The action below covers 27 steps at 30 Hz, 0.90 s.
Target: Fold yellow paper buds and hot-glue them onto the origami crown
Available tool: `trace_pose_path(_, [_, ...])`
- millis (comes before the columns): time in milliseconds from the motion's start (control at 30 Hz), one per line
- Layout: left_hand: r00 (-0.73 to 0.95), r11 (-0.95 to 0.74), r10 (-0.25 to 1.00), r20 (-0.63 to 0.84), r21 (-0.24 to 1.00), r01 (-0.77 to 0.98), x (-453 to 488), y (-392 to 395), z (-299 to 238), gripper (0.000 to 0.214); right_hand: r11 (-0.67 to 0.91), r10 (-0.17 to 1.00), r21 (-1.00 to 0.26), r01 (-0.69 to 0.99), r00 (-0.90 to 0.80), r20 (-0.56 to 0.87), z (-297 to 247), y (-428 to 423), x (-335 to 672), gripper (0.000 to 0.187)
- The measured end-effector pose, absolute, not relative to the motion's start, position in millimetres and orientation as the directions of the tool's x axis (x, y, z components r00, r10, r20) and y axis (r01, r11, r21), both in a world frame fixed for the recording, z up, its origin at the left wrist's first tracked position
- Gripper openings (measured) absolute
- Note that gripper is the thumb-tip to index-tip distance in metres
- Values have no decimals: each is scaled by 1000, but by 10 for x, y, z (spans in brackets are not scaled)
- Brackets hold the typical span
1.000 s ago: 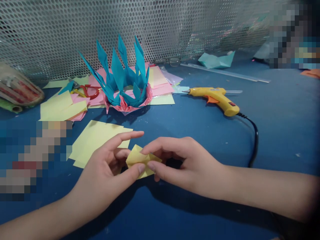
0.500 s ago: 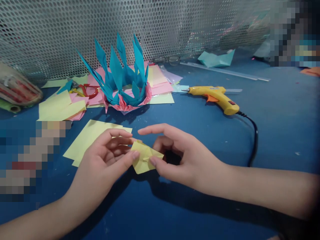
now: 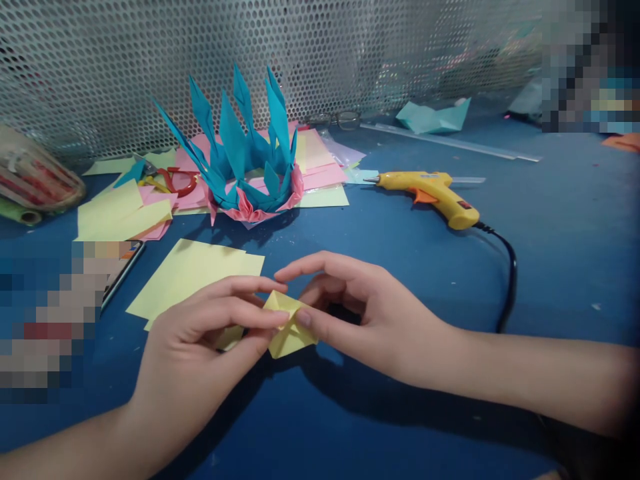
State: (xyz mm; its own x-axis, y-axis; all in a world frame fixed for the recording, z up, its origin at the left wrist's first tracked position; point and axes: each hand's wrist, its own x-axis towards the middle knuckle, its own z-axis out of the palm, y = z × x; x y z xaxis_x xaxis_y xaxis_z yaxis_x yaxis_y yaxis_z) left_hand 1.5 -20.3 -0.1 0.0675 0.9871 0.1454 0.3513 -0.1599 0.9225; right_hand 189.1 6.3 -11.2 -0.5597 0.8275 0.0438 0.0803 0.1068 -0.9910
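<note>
A small folded piece of yellow paper (image 3: 290, 340) is held above the blue table between both hands. My left hand (image 3: 205, 340) pinches its left side, with the middle of the paper under thumb and finger. From the right, my right hand (image 3: 365, 313) grips its upper right part, thumb in front and curled fingers behind. Crease lines cross the paper's face. Behind my left hand lie loose pale yellow sheets (image 3: 185, 273). Farther back stands a blue folded-paper crown (image 3: 235, 140) with tall points and a pink folded band (image 3: 250, 210) around its base.
A yellow hot glue gun (image 3: 430, 190) lies at the right, its black cord (image 3: 511, 273) running forward. Clear glue sticks (image 3: 450, 141) and a light-blue folded paper (image 3: 433, 119) are behind it. Red-handled pliers (image 3: 180, 183) rest among coloured papers (image 3: 117, 210). A perforated metal screen (image 3: 350, 53) borders the back.
My left hand has shifted its grip, its index finger now on the paper's front. The paper is turned and slightly lower, showing a more pointed top.
</note>
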Motion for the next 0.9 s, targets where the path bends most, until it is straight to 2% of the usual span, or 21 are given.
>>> trace_pose_path(67, [73, -175, 985, 159, 914, 367, 18, -210, 4, 33, 114, 831, -991, 72, -554, 56, -108, 60, 1894, 28])
trace_pose_path(267, [117, -36, 993, 9, 971, 235, 14, -167, 12, 27, 126, 849, -988, 88, -525, 61, -119, 67, 1897, 22])
trace_pose_path(400, [122, -35, 992, 2, 963, 269, -7, -134, 19, 22, 138, 857, -987, 77, -508, 80, -124, 66, 1880, 14])
trace_pose_path(533, [164, -6, 986, -30, 976, 215, -15, -117, 2, 22, 157, 861, -986, 62, -498, 106, -120, 59, 1883, 11])
trace_pose_path(700, [180, 49, 981, -76, 988, 148, -15, -114, -23, 27, 205, 851, -976, 72, -505, 142, -127, 40, 1904, 12])
trace_pose_path(900, [128, 122, 982, -137, 985, 121, -9, -113, -29, 19, 316, 818, -944, 98, -532, 219, -144, 18, 1912, 21])
